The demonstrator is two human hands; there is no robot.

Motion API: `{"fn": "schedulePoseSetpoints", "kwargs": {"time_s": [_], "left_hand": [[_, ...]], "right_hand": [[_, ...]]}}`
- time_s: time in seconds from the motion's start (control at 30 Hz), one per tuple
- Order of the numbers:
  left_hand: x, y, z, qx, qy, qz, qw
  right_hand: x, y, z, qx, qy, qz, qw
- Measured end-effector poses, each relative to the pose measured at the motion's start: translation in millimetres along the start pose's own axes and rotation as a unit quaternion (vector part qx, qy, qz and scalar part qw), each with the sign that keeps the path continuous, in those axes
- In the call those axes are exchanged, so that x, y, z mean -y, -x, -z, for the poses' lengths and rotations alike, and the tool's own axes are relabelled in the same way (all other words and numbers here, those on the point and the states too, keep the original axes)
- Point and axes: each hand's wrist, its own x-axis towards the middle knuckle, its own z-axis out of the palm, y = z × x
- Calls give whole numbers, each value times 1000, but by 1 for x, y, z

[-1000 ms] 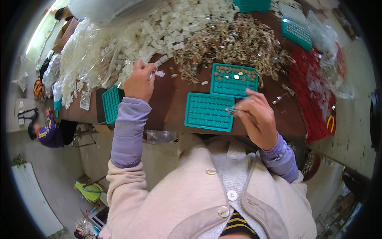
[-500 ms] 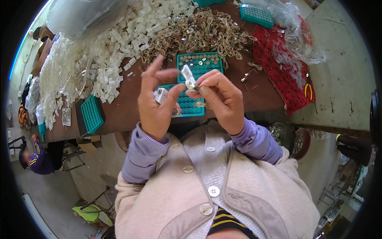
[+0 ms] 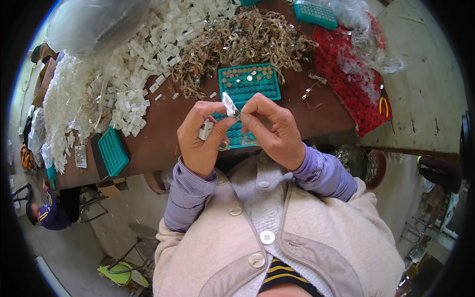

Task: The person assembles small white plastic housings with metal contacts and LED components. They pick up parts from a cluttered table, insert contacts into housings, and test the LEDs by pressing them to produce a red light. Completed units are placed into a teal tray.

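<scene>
Far left of the grip, a co-worker (image 3: 53,214) in a purple top sits past the table's end. Nearer, still left of the grip, a teal tray (image 3: 113,152) lies aslant on the brown table (image 3: 166,116), and beyond it spreads a heap of white plastic pieces (image 3: 132,106). Next comes the left hand (image 3: 200,138), its thumb and forefinger closed on a white piece (image 3: 229,104) that stands tilted up from the grip; a second white piece (image 3: 206,129) sits inside the same hand, against the palm. Under the grip is the lower tray (image 3: 236,134), partly covered by the hands, and just beyond it the upper tray (image 3: 267,92) holds small round discs. Farther out lies a tangle of clear loops (image 3: 247,39). The right hand (image 3: 276,132) pinches narrowly at the white piece's lower end, meeting the left fingertips (what exactly it pinches, one cannot tell). Well right of the grip, yellow-handled pliers (image 3: 383,106) rest on a red cloth (image 3: 341,74).
</scene>
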Motion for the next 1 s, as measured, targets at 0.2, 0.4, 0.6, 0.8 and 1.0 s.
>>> {"fn": "schedulePoseSetpoints", "kwargs": {"time_s": [0.2,0.4,0.6,0.8,1.0], "left_hand": [[-4,-13,22,132,-55,39,989],[-14,-9,0,109,-253,-171,946],[-17,5,-24,38,133,214,967],[6,-4,-26,17,310,324,893],[14,-2,-32,6,174,267,948]], "right_hand": [[14,-10,23,149,156,65,974],[10,-6,31,91,318,224,917],[-11,2,39,-49,271,227,934],[-27,13,42,-58,202,216,954],[-23,1,42,-104,269,234,929]]}}
